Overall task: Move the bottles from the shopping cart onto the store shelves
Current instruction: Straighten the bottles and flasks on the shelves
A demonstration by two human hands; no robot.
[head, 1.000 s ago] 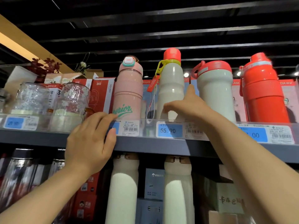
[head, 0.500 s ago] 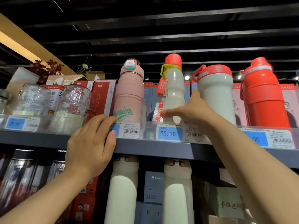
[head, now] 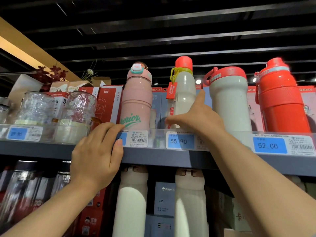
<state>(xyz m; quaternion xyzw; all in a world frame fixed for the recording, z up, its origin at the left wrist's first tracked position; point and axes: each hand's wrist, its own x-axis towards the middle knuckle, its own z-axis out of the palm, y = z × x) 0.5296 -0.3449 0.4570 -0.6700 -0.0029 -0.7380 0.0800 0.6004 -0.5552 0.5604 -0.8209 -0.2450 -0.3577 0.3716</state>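
Note:
A slim white bottle [head: 185, 89] with a red cap, yellow loop and red tag stands upright on the top shelf [head: 162, 157]. My right hand [head: 196, 117] is wrapped around its lower part, thumb pointing up. To its left stands a pink bottle [head: 138, 103] with green lettering. My left hand [head: 95, 154] rests on the shelf's front edge just below the pink bottle, its fingers on the price strip and holding nothing. The shopping cart is out of view.
Right of the slim bottle stand a wide white bottle [head: 229, 103] with a red lid and a red bottle [head: 280, 103]. Glass jars [head: 80, 106] sit at the left, boxes behind. Two tall white bottles [head: 131, 199] stand on the shelf below.
The white bottle has been turned in my right hand, so its red tag and lettering now face left. The view has tilted up slightly. My left hand has stayed on the shelf edge.

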